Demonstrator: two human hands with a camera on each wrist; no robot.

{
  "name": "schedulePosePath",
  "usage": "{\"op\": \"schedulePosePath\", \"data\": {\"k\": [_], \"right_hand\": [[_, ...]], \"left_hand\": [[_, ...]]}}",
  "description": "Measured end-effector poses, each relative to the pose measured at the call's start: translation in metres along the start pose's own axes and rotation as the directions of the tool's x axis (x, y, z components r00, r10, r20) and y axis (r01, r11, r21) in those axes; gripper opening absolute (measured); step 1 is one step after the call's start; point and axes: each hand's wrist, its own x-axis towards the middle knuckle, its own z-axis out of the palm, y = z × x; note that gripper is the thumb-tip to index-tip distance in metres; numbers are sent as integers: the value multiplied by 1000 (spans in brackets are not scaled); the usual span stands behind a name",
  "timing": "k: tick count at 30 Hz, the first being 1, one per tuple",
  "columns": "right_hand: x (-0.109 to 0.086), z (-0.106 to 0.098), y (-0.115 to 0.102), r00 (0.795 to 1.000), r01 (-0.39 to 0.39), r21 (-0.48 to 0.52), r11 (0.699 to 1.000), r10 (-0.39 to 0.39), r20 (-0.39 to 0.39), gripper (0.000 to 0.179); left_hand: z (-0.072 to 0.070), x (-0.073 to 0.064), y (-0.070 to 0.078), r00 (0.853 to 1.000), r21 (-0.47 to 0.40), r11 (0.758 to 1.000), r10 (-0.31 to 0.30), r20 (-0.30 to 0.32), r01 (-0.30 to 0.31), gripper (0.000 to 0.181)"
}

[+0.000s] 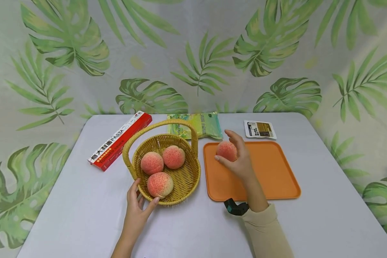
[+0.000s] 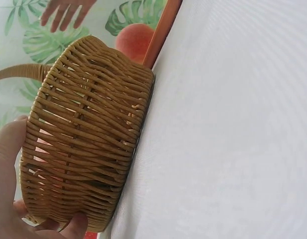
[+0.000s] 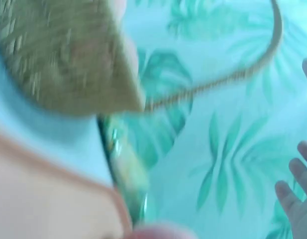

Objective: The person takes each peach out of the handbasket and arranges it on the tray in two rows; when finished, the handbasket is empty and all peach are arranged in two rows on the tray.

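My left hand (image 1: 136, 209) grips the near left rim of a woven wicker basket (image 1: 188, 175), thumb at the front edge and fingers round the side. Three pink peaches lie in the basket: one at the left (image 1: 152, 163), one at the back (image 1: 173, 157) and one at the front (image 1: 160, 184). A fourth peach (image 2: 135, 42) sits on the orange tray (image 1: 267, 168), at its back left. Over that peach is my right hand (image 1: 240, 159), its fingers spread and apart from the fruit, as the left wrist view shows. Only the fourth peach's top (image 3: 160, 232) shows in the right wrist view.
A red and white pasta box (image 1: 120, 141) lies slantwise left of the basket. Behind the basket is a green and yellow packet (image 1: 206, 125), and a small white and brown pouch (image 1: 260, 129) lies behind the tray. The basket's handle (image 1: 161, 123) arches up over its back.
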Motion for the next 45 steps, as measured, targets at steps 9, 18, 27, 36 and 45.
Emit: {"op": "schedulePosePath", "data": {"k": [9, 18, 27, 36, 45], "right_hand": [[-6, 44, -9, 963, 90, 85, 992, -109, 246, 85], [-15, 80, 8, 909, 21, 53, 998, -41, 416, 87], [-20, 97, 18, 866, 23, 24, 999, -32, 499, 91], [-18, 102, 19, 812, -20, -4, 1000, 18, 584, 88], [-14, 106, 18, 747, -32, -21, 999, 38, 664, 85]], "left_hand": [[-2, 1, -3, 1000, -4, 1000, -3, 6, 3, 87], [-1, 4, -5, 1000, -10, 1000, 25, 3, -25, 86], [0, 6, -17, 999, 4, 999, 43, 0, -43, 86], [-1, 4, -15, 1000, 1, 1000, 20, -5, -20, 88], [-1, 3, -14, 1000, -7, 1000, 14, -3, -14, 86]]}}
